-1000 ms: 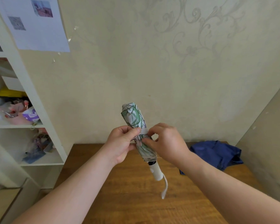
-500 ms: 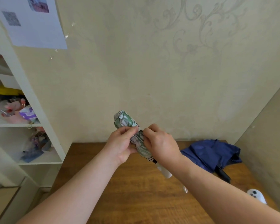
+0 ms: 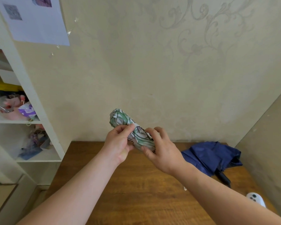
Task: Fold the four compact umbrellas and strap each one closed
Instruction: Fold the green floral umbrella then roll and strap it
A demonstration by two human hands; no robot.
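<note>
Right hand (image 3: 162, 153): fingers curled round the rolled green-and-white patterned compact umbrella (image 3: 130, 129), held above the wooden surface (image 3: 136, 192); grip firmly so the pleats stay tight.
Left hand (image 3: 118, 143): thumb and forefinger pinch the canopy; likely pulling the strap snug.
Far-right corner: loose navy-blue fabric umbrella (image 3: 209, 158) awaits folding.

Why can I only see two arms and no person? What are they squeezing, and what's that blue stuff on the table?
The camera sits on the person's head and looks down, so you see only their arms reaching forward. The left hand and the right hand hold a rolled-up green and white umbrella in the air above a wooden table. The fingers pinch around its middle, where a strap would go; the strap itself is hard to make out. The blue stuff is another umbrella, the navy umbrella, lying loose and not rolled up. A small white controller lies near the table's right edge. A white shelf stands at the left.
</note>
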